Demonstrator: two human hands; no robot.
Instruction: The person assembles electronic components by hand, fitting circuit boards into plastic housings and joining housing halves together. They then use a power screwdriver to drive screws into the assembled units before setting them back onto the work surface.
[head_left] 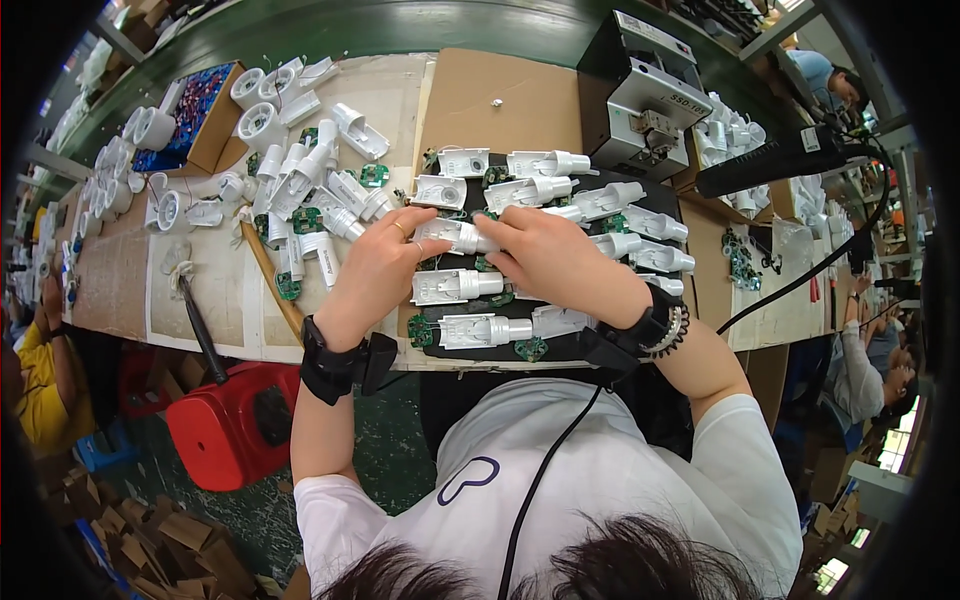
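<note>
Rows of white plastic housings, open shells with a round neck, lie on a black mat, with small green circuit boards point(532, 348) wired among them. My left hand point(385, 250) and my right hand point(545, 250) meet over one white plastic housing point(460, 236). The fingers of my left hand are bent around its open end. At the neck end, the thumb and index finger of my right hand pinch it. What lies under the fingertips is hidden. Just below sits another white housing point(445, 287), and a further housing point(440, 190) lies above.
To the left are a heap of white housings point(300, 185) and a cardboard box point(215, 140) of blue-and-red parts. A black machine point(640, 100) stands at the back right. A black handheld tool point(765, 163) with a cable hangs at right. A red stool point(215, 430) stands below the table's left edge.
</note>
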